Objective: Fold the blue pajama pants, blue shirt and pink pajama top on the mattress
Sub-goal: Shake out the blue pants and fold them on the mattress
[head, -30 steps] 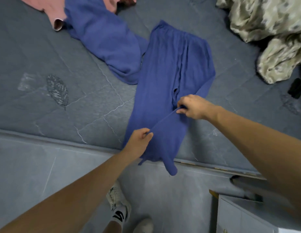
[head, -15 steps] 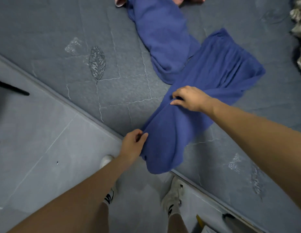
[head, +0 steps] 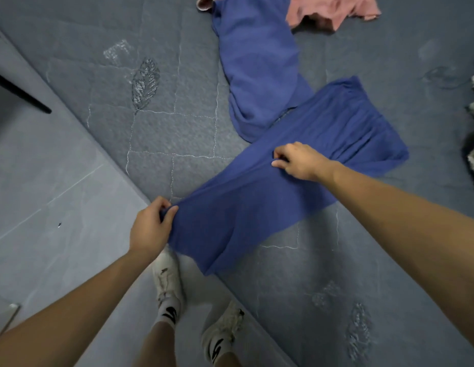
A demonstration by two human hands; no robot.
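You stand at the edge of the mattress (head: 103,107), and I take this mattress as the landmark for all places. It is grey and quilted, and all three garments lie on it.

The pants (head: 259,205) are the largest piece and the only one you work on. The waist end lies flat further in on the mattress, and the leg end hangs over the near edge, above your shoes (head: 167,279). They look folded already along their length, one leg on the other, but I judge this only from the narrow shape. The fold across is not yet done.

The shirt (head: 257,64) lies further in on the mattress, touching the pants at the waist side. It is loose and rumpled, not folded.

The top (head: 328,11) is at the far side of the mattress, just beside the shirt, crumpled and not folded.

Your right hand (head: 299,161) has a closed grip: it pinches the cloth in the middle part of the pants. Your left hand (head: 148,229) also has a closed grip, the thumb and fingers curled on the edge of the leg end, at the near edge of the mattress. The cloth is stretched between both hands.

So I think the task is at its early part: one garment partly folded, two garments left.
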